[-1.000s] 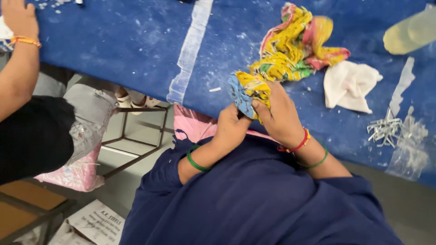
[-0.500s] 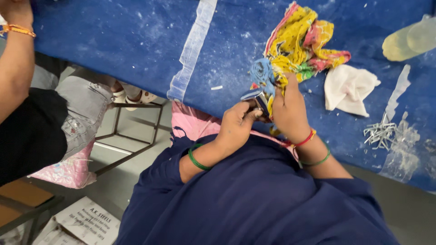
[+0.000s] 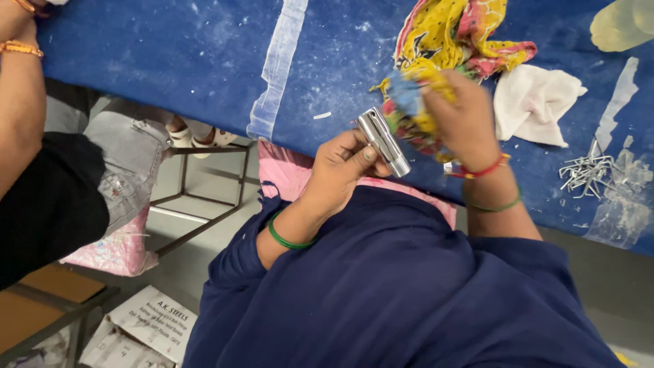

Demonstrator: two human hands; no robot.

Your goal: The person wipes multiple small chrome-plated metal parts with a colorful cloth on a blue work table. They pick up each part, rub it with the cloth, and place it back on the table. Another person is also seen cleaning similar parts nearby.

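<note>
My left hand (image 3: 344, 167) grips a shiny metal cylinder (image 3: 383, 142) and holds it tilted over the near edge of the blue table (image 3: 170, 61). Just right of it, my right hand (image 3: 463, 116) clutches a bunch of the multicoloured cloth (image 3: 449, 37), mostly yellow and pink, close to the cylinder's upper end. The rest of the cloth trails back onto the table behind my right hand. I wear green bangles on both wrists and a red thread on the right one.
A white rag (image 3: 538, 102) lies right of my right hand, with a pile of metal pins (image 3: 586, 170) beyond it. A white tape strip (image 3: 276, 68) crosses the table. Another person's arm (image 3: 20, 102) is at far left. A metal stool frame (image 3: 197, 197) stands below.
The cloth that covered the metal cylinder has been pulled back to the right by my right hand, and the cylinder is now bare in my left hand.
</note>
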